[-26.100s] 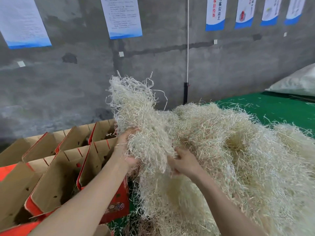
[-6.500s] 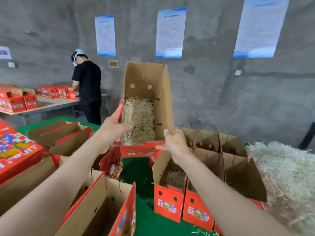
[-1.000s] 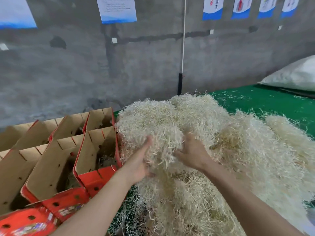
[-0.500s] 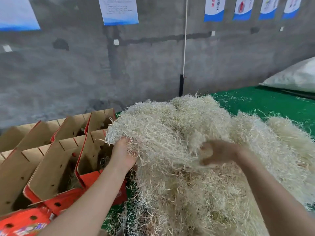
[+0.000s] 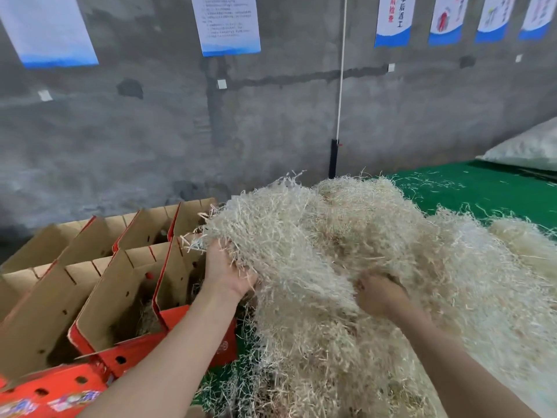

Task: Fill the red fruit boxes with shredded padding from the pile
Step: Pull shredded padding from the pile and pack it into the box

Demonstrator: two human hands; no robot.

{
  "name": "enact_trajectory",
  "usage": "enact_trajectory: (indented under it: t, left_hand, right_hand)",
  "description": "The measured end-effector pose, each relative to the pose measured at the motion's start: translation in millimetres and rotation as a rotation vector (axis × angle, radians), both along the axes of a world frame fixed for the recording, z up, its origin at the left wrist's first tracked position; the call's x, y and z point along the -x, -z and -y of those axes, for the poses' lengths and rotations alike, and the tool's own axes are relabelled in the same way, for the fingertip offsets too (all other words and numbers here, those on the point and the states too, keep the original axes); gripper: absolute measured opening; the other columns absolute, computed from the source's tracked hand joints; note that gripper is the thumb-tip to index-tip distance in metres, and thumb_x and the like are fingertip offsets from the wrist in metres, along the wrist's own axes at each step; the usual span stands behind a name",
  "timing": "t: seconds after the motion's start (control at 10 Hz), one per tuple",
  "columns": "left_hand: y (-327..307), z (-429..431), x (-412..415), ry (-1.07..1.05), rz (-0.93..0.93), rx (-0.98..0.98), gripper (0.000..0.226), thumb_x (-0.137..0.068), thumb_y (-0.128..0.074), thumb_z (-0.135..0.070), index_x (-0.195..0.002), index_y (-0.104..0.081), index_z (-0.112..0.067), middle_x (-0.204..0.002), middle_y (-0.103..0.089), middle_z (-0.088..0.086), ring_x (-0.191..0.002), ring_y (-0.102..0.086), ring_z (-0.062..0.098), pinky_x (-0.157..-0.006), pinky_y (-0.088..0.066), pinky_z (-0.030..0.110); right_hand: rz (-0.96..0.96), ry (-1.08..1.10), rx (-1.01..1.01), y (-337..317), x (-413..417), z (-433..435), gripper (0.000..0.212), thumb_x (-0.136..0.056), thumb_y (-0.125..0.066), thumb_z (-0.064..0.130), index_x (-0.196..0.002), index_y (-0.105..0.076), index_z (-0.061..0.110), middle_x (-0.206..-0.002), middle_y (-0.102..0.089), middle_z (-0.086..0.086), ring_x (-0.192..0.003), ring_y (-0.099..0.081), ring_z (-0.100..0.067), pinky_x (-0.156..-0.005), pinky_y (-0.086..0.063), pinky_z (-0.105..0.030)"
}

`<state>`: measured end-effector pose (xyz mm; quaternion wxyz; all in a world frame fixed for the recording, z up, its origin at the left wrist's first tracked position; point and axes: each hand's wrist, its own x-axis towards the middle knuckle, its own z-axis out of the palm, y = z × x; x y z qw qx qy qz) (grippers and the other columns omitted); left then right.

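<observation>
A big pile of pale shredded padding (image 5: pixel 391 297) covers the right half of the green table. My left hand (image 5: pixel 224 273) grips a lifted wad of padding (image 5: pixel 271 224) at the pile's left edge, just above the nearest open box (image 5: pixel 168 285). My right hand (image 5: pixel 376 295) is dug into the pile further right, fingers curled into the strands and partly buried. Several open red fruit boxes (image 5: pixel 99 297) with brown cardboard flaps stand in rows to the left; the nearest ones show a little padding inside.
The green table surface (image 5: pixel 482 191) runs to the right, strewn with loose strands. A white sack (image 5: pixel 527 149) lies at the far right. A grey concrete wall with posters and a hanging white cord (image 5: pixel 340 86) stands close behind.
My left hand has raised its wad of padding a little higher off the pile. My right hand has moved left and down, digging deeper into the strands.
</observation>
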<state>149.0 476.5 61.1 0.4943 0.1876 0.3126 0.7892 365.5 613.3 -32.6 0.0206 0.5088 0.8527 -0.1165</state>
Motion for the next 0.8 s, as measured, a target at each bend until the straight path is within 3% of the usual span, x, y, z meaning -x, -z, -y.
enact_trajectory:
  t: [0.1,0.2,0.3,0.4,0.5,0.6,0.7,0.8]
  left_hand:
    - [5,1,4,-0.03,0.045,0.063,0.035,-0.08,-0.052,-0.041,-0.078,-0.076,-0.016,-0.091,-0.071,0.01,-0.082,-0.069,0.029,-0.082,-0.053,0.046]
    - [7,-2,10,-0.066,0.07,0.152,0.038,-0.092,-0.037,-0.04,-0.084,-0.064,-0.015,-0.082,-0.069,0.009,-0.067,-0.069,0.026,-0.064,-0.058,0.038]
    - [4,-4,10,-0.035,0.043,0.145,0.043,-0.088,-0.043,-0.049,-0.082,-0.07,-0.016,-0.083,-0.072,0.008,-0.072,-0.07,0.027,-0.063,-0.057,0.039]
    - [-2,0,2,0.001,0.034,0.087,0.039,-0.079,-0.056,-0.047,-0.07,-0.077,-0.016,-0.088,-0.072,0.01,-0.077,-0.071,0.029,-0.072,-0.057,0.046]
    - [-2,5,-1,-0.028,0.005,-0.001,0.045,-0.083,-0.056,-0.049,-0.055,-0.076,-0.02,-0.068,-0.072,0.003,-0.06,-0.07,0.02,-0.055,-0.058,0.039]
    - [-8,10,16,-0.105,0.091,-0.023,0.067,-0.094,-0.032,-0.055,-0.062,-0.077,-0.017,-0.07,-0.073,0.008,-0.06,-0.07,0.025,-0.045,-0.054,0.038]
    - [-8,11,32,-0.113,0.119,0.088,0.06,-0.09,-0.034,-0.06,-0.094,-0.072,-0.013,-0.08,-0.072,0.016,-0.067,-0.07,0.035,-0.05,-0.055,0.046]
    - [6,10,33,-0.155,0.058,0.275,0.059,-0.089,-0.035,-0.062,-0.117,-0.059,-0.016,-0.104,-0.069,0.018,-0.091,-0.067,0.037,-0.074,-0.054,0.055]
  right_hand:
    - [-0.041,0.033,0.017,-1,-20,-13,0.021,-0.09,-0.051,0.024,-0.105,-0.058,0.012,-0.093,-0.063,0.0,-0.087,-0.06,-0.016,-0.07,-0.05,-0.022]
    - [-0.275,-0.193,0.012,-52,-16,-10,0.022,-0.088,-0.054,0.013,-0.11,-0.059,0.014,-0.106,-0.062,0.0,-0.101,-0.059,-0.015,-0.087,-0.05,-0.024]
    - [-0.855,-0.336,0.248,-110,-5,17,0.064,-0.072,-0.074,0.04,-0.128,-0.044,0.033,-0.13,-0.048,0.014,-0.122,-0.046,-0.007,-0.094,-0.041,-0.022]
    - [-0.932,-0.506,0.554,-110,34,54,0.119,-0.054,-0.078,0.057,-0.145,-0.003,0.041,-0.151,-0.013,0.014,-0.137,-0.024,-0.01,-0.108,-0.026,-0.03]
    - [-0.47,-0.317,0.329,-56,79,72,0.109,-0.066,-0.077,0.045,-0.147,-0.01,0.018,-0.15,-0.025,-0.009,-0.131,-0.038,-0.027,-0.105,-0.031,-0.034]
    - [-0.397,-0.177,0.101,-12,69,47,0.056,-0.086,-0.055,0.004,-0.138,-0.036,0.011,-0.121,-0.056,-0.006,-0.095,-0.06,-0.014,-0.084,-0.052,-0.021]
    - [-0.247,-0.144,0.184,8,31,19,0.041,-0.095,-0.047,0.013,-0.134,-0.038,0.004,-0.115,-0.057,-0.012,-0.098,-0.058,-0.017,-0.091,-0.049,-0.027]
    - [-0.086,-0.21,0.156,-9,15,15,0.047,-0.093,-0.052,0.014,-0.137,-0.038,0.01,-0.143,-0.039,-0.01,-0.126,-0.043,-0.023,-0.107,-0.036,-0.033]
